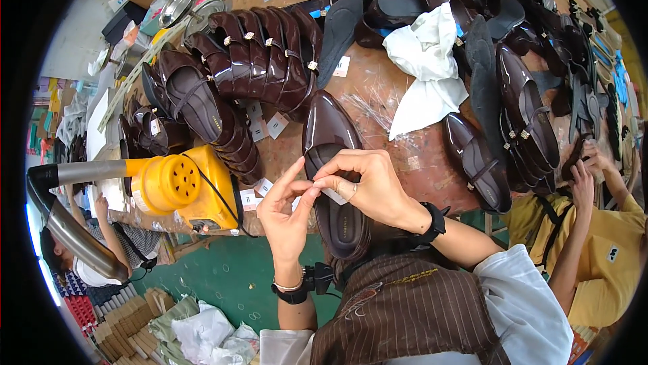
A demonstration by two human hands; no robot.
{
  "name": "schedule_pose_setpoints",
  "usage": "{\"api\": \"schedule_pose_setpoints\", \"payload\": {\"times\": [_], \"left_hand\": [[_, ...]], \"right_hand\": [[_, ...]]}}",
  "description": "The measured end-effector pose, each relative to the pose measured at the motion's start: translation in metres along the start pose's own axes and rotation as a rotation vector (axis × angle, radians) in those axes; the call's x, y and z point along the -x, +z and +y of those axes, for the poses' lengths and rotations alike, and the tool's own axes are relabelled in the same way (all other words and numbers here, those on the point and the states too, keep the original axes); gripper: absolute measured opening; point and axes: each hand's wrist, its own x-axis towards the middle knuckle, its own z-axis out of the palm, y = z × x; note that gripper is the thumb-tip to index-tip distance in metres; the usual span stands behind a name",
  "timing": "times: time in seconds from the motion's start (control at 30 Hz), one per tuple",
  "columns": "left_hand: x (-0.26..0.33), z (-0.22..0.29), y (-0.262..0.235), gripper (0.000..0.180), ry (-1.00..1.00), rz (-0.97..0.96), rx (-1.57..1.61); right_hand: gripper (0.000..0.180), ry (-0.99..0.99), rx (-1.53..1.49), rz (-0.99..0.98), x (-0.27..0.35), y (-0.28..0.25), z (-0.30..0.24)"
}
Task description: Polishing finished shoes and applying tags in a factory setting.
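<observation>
our left hand (pixel 286 208) and right hand (pixel 372 186) pinch a small pale piece (pixel 333 196) over this glossy shoe (pixel 331 119), likely mid-step; we can't tell if the stacked shoes (pixel 260 54) are done

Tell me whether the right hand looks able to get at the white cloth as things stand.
Probably yes: the white cloth lies ahead of the right hand with no shoe between them, though that hand is busy close to the left hand.
</observation>
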Motion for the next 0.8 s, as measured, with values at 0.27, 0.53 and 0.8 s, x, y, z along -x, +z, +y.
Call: {"api": "schedule_pose_setpoints", "payload": {"times": [0.27,0.53,0.8], "left_hand": [[-0.001,0.001,0.001,0.049,-0.016,-0.037,0.012],[0.004,-0.013,0.004,0.058,-0.046,0.049,0.205],[0.008,0.004,0.021,0.061,0.111,0.388,-0.155]], "right_hand": [[0.013,0.029,0.024,-0.03,-0.002,-0.002,0.0],[0.016,0.086,-0.083,-0.101,-0.004,-0.005,0.003],[0.013,0.219,0.051,0.394,-0.017,-0.054,0.01]]}}
